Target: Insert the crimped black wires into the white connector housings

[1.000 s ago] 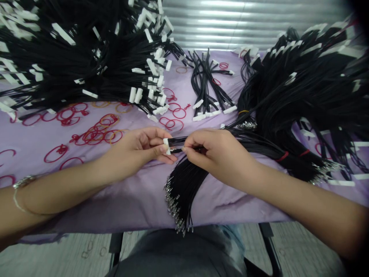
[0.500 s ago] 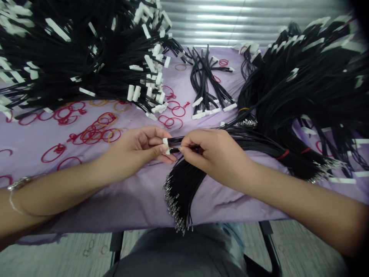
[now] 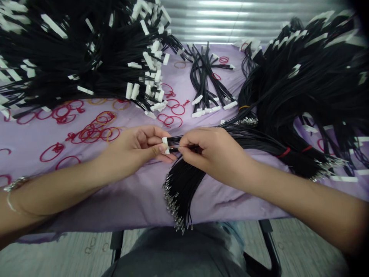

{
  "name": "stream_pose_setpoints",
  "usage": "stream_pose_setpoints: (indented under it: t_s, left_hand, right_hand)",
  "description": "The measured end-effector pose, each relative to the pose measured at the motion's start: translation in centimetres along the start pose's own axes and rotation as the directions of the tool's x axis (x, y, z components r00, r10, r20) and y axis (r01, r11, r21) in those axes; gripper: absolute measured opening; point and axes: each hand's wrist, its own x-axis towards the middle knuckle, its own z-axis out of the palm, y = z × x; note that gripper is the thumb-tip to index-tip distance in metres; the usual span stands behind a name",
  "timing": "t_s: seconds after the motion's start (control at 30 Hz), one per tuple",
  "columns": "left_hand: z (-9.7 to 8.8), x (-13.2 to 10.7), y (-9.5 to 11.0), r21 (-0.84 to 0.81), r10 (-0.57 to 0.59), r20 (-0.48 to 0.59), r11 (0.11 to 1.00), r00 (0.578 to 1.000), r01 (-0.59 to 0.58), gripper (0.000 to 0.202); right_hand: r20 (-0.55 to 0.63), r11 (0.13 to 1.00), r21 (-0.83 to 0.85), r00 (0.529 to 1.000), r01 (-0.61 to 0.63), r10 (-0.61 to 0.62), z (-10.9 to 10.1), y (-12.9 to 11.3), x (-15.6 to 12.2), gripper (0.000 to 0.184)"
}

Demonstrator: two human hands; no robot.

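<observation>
Fingers (L) [image 3: 152, 134] on connector [image 3: 165, 146], R hand [image 3: 215, 154] prob. on wires [image 3: 175, 141], cloth edge [image 3: 86, 231] near

From the left hand [image 3: 131, 150], passage is found at seven o'clock over the lilac cloth [image 3: 115, 204]; at twelve o'clock the way is blocked by heaped black wire bundles [image 3: 86, 65], at three by the right hand [image 3: 213, 156].

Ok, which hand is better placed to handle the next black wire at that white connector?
Probably your right hand: its fingers are already pinching a black wire right beside the white connector, while your left hand is busy gripping that connector.
</observation>
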Motion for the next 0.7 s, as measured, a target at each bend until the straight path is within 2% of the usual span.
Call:
stream_pose_setpoints:
  t_s: [0.2,0.47,0.7]
  left_hand:
    - [0.43,-0.08,0.29,-0.019,-0.007,-0.007,1.000,1.000,0.007,0.014]
    - [0.17,-0.07,-0.08,-0.030,0.016,0.025,0.999,1.000,-0.015,0.012]
    - [0.18,-0.05,-0.06,-0.034,0.004,0.030,0.999,1.000,-0.003,0.013]
  right_hand:
    - [-0.040,1.000,0.006,0.999,-0.003,0.003,0.29,0.06,-0.07,0.015]
    - [-0.015,0.996,0.088,1.000,0.022,-0.021,-0.08,0.10,0.03,0.013]
    - [-0.009,0.993,0.120,1.000,-0.007,0.008,-0.06,0.06,-0.01,0.014]
